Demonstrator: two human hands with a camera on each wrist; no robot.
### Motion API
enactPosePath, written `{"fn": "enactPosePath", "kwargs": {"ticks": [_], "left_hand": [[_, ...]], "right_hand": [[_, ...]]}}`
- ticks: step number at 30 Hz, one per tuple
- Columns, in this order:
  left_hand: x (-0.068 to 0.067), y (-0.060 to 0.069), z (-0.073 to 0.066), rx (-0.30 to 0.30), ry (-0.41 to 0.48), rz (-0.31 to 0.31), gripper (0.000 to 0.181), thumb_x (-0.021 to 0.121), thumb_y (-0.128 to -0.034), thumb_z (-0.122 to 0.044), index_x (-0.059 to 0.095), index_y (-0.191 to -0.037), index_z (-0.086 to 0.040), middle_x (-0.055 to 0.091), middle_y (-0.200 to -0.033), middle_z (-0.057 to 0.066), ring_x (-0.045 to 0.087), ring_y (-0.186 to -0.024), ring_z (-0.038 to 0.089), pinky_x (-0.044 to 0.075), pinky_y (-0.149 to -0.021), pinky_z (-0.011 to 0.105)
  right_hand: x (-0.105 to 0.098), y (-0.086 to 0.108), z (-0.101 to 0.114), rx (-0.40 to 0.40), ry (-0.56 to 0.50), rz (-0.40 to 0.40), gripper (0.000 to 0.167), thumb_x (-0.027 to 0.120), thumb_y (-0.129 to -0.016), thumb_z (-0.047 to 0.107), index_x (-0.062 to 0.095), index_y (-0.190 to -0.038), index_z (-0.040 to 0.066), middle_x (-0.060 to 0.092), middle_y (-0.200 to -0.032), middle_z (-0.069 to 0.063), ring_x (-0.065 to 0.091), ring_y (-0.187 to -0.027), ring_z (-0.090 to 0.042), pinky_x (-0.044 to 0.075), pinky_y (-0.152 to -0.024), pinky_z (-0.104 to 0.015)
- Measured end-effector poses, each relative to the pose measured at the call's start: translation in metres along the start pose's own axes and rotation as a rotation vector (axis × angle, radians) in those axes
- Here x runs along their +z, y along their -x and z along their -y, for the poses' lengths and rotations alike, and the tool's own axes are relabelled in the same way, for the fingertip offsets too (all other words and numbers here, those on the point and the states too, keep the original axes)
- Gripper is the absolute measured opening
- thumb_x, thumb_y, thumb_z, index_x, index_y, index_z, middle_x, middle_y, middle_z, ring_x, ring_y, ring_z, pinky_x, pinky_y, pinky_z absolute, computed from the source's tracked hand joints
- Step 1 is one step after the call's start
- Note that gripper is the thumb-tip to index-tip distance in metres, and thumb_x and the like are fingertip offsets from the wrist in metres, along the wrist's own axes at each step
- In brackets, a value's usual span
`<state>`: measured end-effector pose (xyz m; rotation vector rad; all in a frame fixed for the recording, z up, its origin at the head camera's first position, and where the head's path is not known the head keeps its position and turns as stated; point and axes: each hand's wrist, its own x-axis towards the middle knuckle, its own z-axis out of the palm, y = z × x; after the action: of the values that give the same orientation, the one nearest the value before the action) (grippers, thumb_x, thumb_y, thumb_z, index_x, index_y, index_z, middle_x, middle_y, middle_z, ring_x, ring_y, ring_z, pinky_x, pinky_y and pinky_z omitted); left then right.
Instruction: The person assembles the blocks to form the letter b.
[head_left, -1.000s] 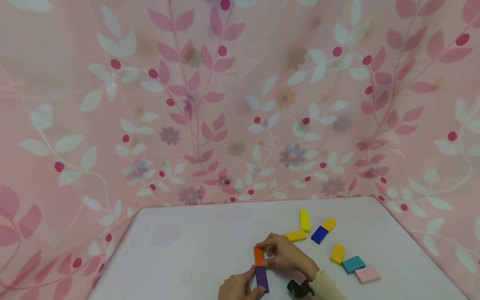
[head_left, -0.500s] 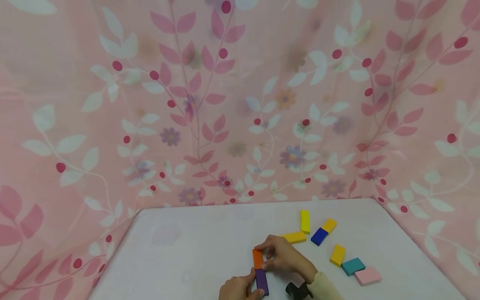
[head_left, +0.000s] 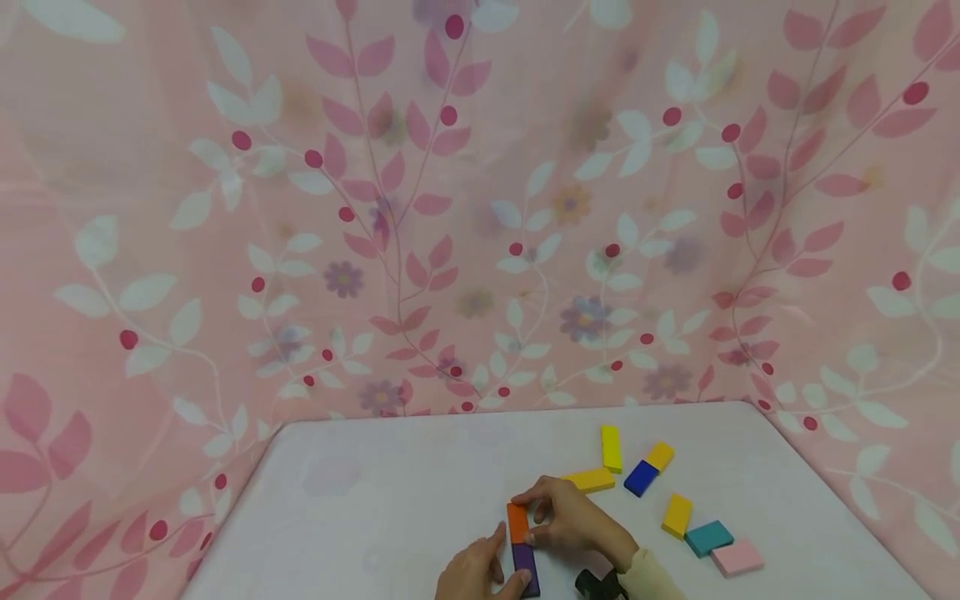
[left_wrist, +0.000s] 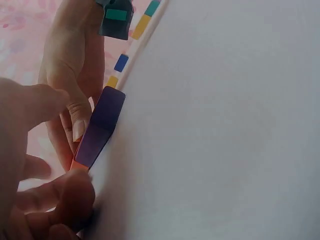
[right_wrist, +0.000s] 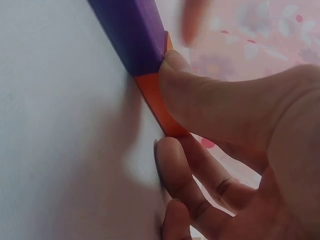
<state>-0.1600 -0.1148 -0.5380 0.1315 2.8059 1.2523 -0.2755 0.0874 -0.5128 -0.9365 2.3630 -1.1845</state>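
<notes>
An orange block (head_left: 517,524) and a purple block (head_left: 526,568) lie end to end in one line on the white table. My right hand (head_left: 573,521) pinches the orange block, its index finger at the far end and its thumb by the joint. In the right wrist view the thumb (right_wrist: 180,95) presses along the orange block beside the purple block (right_wrist: 132,37). My left hand (head_left: 472,571) is left of the pair, its index finger raised off the blocks. Its thumb overlaps the purple block's near end in the head view; contact there is unclear.
Further right lie a lime-yellow block (head_left: 611,449), a yellow block (head_left: 590,480) partly behind my right hand, a blue block (head_left: 641,478) touching a small yellow one (head_left: 660,457), another yellow block (head_left: 677,516), a teal block (head_left: 708,538) and a pink block (head_left: 737,557). A flowered pink cloth (head_left: 480,208) hangs behind.
The left hand's index finger has come away from the blocks, to the left. My right hand keeps its grip on the orange block. The whole scene sits slightly lower in view.
</notes>
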Motion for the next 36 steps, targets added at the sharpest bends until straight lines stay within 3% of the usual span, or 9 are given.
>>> {"fn": "enactPosePath", "kwargs": {"ticks": [3,5,8,14,25,28,30,34,36], "left_hand": [[0.002,0.000,-0.001,0.021,-0.092,-0.060,0.084,0.072,-0.0921,-0.062,0.054,-0.155,-0.010,0.062,-0.115,0.003,0.050,-0.064,0.010,0.044,-0.057,0.028],[0.004,0.000,-0.001,0.019,-0.146,-0.043,0.086,0.067,-0.0928,-0.070,0.050,-0.159,-0.017,0.055,-0.144,0.009,0.052,-0.063,0.014,0.047,-0.056,0.033],[0.007,-0.001,-0.001,0.032,-0.258,0.022,0.087,0.055,-0.0945,-0.079,0.046,-0.162,-0.024,0.040,-0.169,-0.001,0.053,-0.060,0.016,0.049,-0.054,0.036],[0.011,-0.003,-0.001,0.062,-0.417,0.085,0.085,0.043,-0.0974,-0.082,0.051,-0.159,-0.024,0.037,-0.172,-0.012,0.049,-0.055,0.017,0.049,-0.054,0.035],[0.011,-0.003,-0.001,0.059,-0.368,0.069,0.079,0.047,-0.0998,-0.076,0.051,-0.159,-0.024,0.039,-0.171,-0.014,0.041,-0.048,0.012,0.042,-0.051,0.027],[0.012,-0.002,-0.001,0.082,-0.378,0.038,0.078,0.047,-0.1007,-0.075,0.055,-0.156,-0.021,0.042,-0.169,-0.011,0.041,-0.047,0.011,0.041,-0.049,0.026],[0.012,-0.003,0.000,0.092,-0.379,0.029,0.076,0.048,-0.1012,-0.073,0.056,-0.155,-0.019,0.044,-0.168,-0.010,0.041,-0.047,0.010,0.041,-0.049,0.026],[0.013,-0.004,0.002,0.087,-0.361,0.049,0.077,0.049,-0.1013,-0.073,0.056,-0.155,-0.018,0.043,-0.169,-0.012,0.043,-0.048,0.009,0.041,-0.048,0.025],[0.014,-0.005,0.003,0.079,-0.361,0.064,0.079,0.046,-0.1011,-0.075,0.055,-0.156,-0.019,0.041,-0.169,-0.013,0.042,-0.048,0.009,0.040,-0.047,0.025]], "right_hand": [[0.000,-0.001,-0.001,-0.003,-0.001,-0.001,0.048,0.089,-0.084,0.011,0.076,-0.130,0.008,0.068,-0.104,-0.001,0.061,-0.082,-0.015,0.050,-0.070,-0.019],[0.000,-0.001,-0.001,-0.010,-0.002,0.001,0.047,0.090,-0.084,0.010,0.076,-0.129,0.007,0.069,-0.105,-0.001,0.061,-0.082,-0.015,0.051,-0.069,-0.020],[0.000,-0.002,-0.002,-0.003,-0.012,0.005,0.047,0.090,-0.084,0.010,0.076,-0.128,0.008,0.068,-0.105,-0.001,0.061,-0.082,-0.016,0.051,-0.069,-0.020],[-0.001,-0.002,-0.005,-0.001,-0.020,0.023,0.047,0.090,-0.084,0.012,0.076,-0.130,0.011,0.067,-0.103,-0.002,0.060,-0.081,-0.016,0.049,-0.068,-0.020],[-0.008,0.000,-0.007,-0.056,-0.052,0.065,0.047,0.084,-0.092,0.019,0.072,-0.137,0.010,0.071,-0.120,-0.004,0.064,-0.086,-0.011,0.054,-0.077,-0.019],[-0.016,0.003,-0.004,-0.046,-0.010,-0.043,0.049,0.083,-0.094,0.023,0.070,-0.137,0.006,0.073,-0.124,-0.012,0.066,-0.089,-0.013,0.056,-0.079,-0.020],[-0.022,0.004,-0.003,0.008,0.042,-0.215,0.049,0.085,-0.092,0.028,0.071,-0.134,0.005,0.074,-0.122,-0.015,0.068,-0.089,-0.015,0.058,-0.076,-0.022],[-0.034,0.009,-0.006,0.186,0.244,-0.589,0.053,0.086,-0.089,0.037,0.074,-0.129,0.005,0.072,-0.120,-0.019,0.069,-0.093,-0.025,0.060,-0.074,-0.035],[-0.040,0.013,-0.010,0.305,0.358,-0.651,0.063,0.085,-0.089,0.042,0.069,-0.134,0.001,0.068,-0.122,-0.025,0.068,-0.098,-0.034,0.061,-0.076,-0.046]]}}
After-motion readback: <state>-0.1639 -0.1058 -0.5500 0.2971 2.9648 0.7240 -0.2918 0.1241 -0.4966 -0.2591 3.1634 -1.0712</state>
